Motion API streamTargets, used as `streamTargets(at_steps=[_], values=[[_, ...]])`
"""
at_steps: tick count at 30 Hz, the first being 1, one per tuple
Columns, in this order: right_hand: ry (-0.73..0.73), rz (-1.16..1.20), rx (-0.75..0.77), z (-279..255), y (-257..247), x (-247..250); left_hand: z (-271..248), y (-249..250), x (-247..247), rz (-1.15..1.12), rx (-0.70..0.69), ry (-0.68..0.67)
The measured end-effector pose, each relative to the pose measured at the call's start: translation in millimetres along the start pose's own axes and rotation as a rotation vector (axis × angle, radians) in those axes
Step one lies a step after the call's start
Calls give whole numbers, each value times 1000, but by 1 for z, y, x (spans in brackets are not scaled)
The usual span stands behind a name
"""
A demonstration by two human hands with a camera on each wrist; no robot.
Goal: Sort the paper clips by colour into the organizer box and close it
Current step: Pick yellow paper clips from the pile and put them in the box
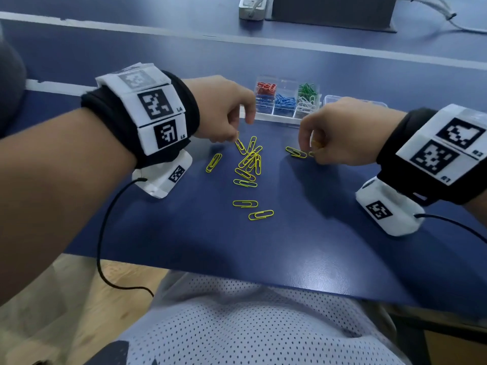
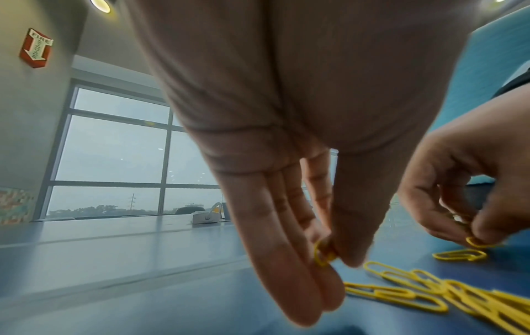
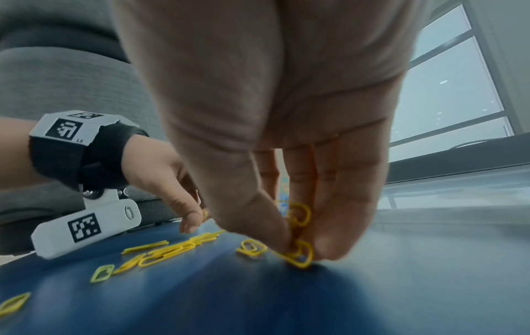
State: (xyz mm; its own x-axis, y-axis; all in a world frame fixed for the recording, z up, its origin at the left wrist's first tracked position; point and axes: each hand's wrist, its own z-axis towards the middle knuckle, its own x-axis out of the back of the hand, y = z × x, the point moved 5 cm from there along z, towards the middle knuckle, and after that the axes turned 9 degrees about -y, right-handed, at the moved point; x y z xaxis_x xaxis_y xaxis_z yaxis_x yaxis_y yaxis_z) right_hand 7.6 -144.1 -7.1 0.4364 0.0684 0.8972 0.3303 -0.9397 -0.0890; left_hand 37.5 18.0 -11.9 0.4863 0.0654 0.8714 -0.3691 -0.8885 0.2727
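You sit at a blue table (image 1: 184, 233) with its near edge over your lap. The landmark here is the heap of yellow paper clips (image 1: 249, 163) on the tabletop between your hands. Nearer to you than the heap lie two stray yellow clips (image 1: 253, 209), side by side and apart from it. Another single clip (image 1: 213, 162) lies just left of the heap.

At the heap's far left edge your left hand (image 1: 224, 111) points down, thumb and fingertips pinched together on one yellow clip (image 2: 322, 253), close above the top of the heap. To the right of the heap, your right hand (image 1: 342, 133) has its thumb and fingers clamped on several yellow clips (image 3: 299, 235), the lowest one touching the table. One loose clip (image 1: 296, 152) lies between that hand and the heap, just beside your fingertips.

Beyond the heap stands the clear organizer box (image 1: 287, 100), lid open to the right behind your right hand. From the heap's side you see red clips (image 1: 266, 87) in the far-left cell, blue clips (image 1: 284, 102) in the middle near cell, green clips (image 1: 307, 89) far right and white clips (image 1: 307, 104) in front of them. Farther still, a white power strip (image 1: 251, 6) and a dark box (image 1: 332, 11) sit at the table's far side.
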Motion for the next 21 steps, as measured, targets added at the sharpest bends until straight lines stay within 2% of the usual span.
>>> streamTargets(at_steps=[7, 13, 17, 21], values=[[55, 269, -75, 4, 10, 15, 0, 2, 1, 16, 48, 20], [117, 384, -96, 1, 15, 26, 4, 1, -7, 86, 23, -66], [95, 323, -49, 5, 11, 27, 7, 0, -8, 132, 34, -60], [32, 143, 29, 12, -9, 9, 6, 1, -8, 150, 34, -63]])
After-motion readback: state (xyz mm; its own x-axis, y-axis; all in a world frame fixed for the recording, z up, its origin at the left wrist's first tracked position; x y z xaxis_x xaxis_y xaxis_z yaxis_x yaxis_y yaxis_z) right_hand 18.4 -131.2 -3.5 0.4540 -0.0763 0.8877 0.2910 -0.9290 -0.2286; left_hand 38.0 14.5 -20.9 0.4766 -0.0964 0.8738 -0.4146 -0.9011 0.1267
